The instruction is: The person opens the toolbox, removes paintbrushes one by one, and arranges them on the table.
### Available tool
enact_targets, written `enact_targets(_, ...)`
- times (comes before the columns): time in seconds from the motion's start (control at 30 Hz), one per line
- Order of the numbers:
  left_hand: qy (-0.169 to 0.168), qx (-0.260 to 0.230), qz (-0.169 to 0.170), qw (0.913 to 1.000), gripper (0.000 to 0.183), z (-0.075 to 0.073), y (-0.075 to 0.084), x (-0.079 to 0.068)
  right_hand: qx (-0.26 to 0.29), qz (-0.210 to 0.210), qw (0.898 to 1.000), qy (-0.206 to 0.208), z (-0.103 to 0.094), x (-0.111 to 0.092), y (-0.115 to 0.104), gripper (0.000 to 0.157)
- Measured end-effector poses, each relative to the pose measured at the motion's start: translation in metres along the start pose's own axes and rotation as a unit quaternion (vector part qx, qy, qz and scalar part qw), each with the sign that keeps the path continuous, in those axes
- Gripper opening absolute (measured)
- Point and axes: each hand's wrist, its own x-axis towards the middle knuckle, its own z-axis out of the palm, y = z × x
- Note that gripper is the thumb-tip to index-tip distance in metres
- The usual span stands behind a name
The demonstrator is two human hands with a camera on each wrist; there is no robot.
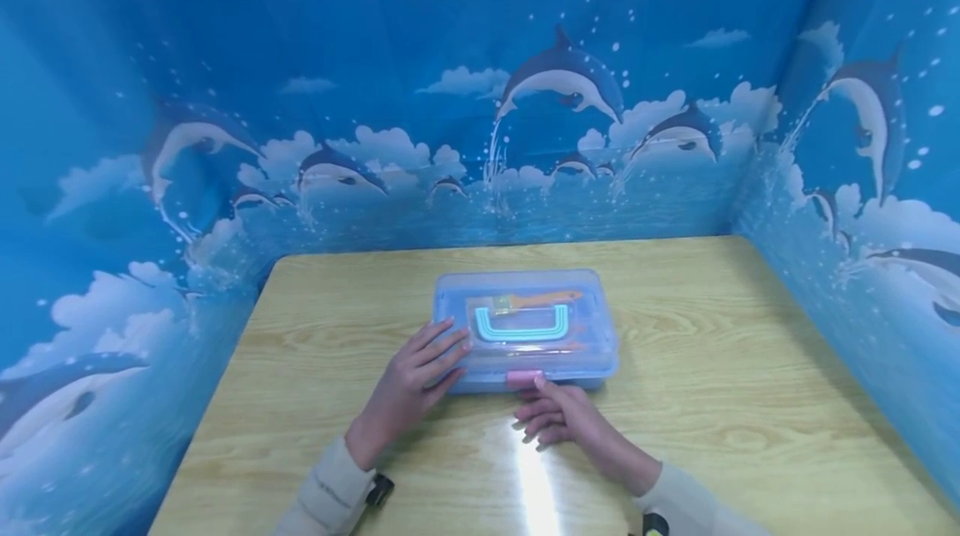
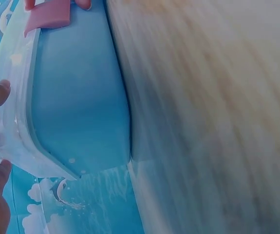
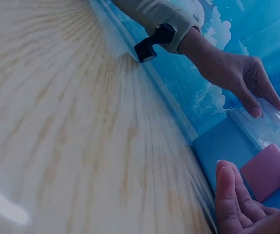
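Box (image 1: 525, 359) — left hand (image 1: 411, 373) spread at edge; right hand (image 1: 566, 418) loose, thumb on latch (image 1: 522, 379) — table (image 1: 720, 369) either side.

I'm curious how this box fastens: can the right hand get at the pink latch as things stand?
Very likely yes: the right hand has its thumb at the pink latch, nothing visible blocks it, and the left hand rests aside on the lid.
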Motion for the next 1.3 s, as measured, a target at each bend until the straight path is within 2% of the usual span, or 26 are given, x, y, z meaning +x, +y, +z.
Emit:
enact_targets(0.33,0.001,0.006,-0.002,1.0,0.045,0.0023,-0.0025,-0.001,0.051,0.014,0.998,0.016,-0.0007,0.0032,-0.001,0.071)
enact_targets(0.7,-0.002,-0.003,-0.009,1.0,0.045,0.0014,-0.0012,-0.0005,0.101,0.034,0.992,0.069,0.0029,0.0064,0.0022,0.06)
enact_targets(0.9,-0.002,-0.007,-0.013,0.9999,0.045,0.0017,-0.0008,0.0008,0.114,0.033,0.99,0.073,0.0031,0.0066,0.0015,0.065)
enact_targets(1.3,-0.004,-0.011,-0.022,0.9997,0.045,0.0002,0.0016,0.0025,0.136,0.034,0.987,0.077,0.0039,0.0045,-0.0002,0.061)
